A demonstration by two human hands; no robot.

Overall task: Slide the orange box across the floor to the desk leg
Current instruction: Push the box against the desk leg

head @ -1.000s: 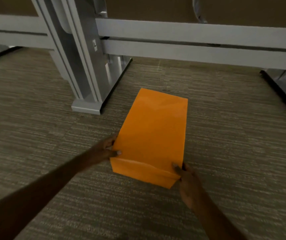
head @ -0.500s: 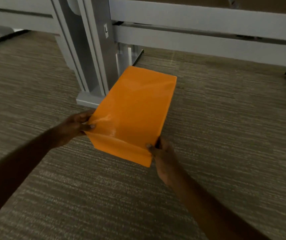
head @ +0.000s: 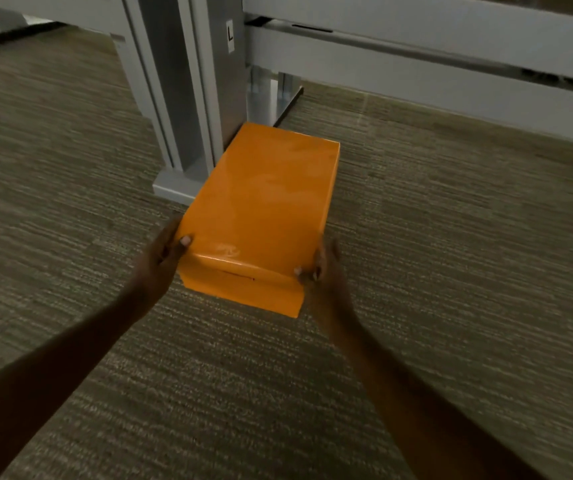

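The orange box [head: 264, 206] lies flat on the carpet, its long side running away from me. Its left side sits right against the grey metal desk leg [head: 191, 84] and covers part of the leg's foot [head: 174, 183]. My left hand [head: 165, 251] grips the box's near left corner, thumb on top. My right hand [head: 319, 268] grips the near right corner, thumb on the top edge. Both forearms reach in from the bottom of the view.
Grey horizontal desk rails [head: 416, 60] run across the top right behind the box. A second dark desk foot [head: 11, 36] shows at the far left. Striped brown carpet [head: 451, 237] spreads to the right and in front of the box.
The box has gone forward and to the left, from open carpet to the side of the desk leg. Both hands stayed on its near corners and moved with it.
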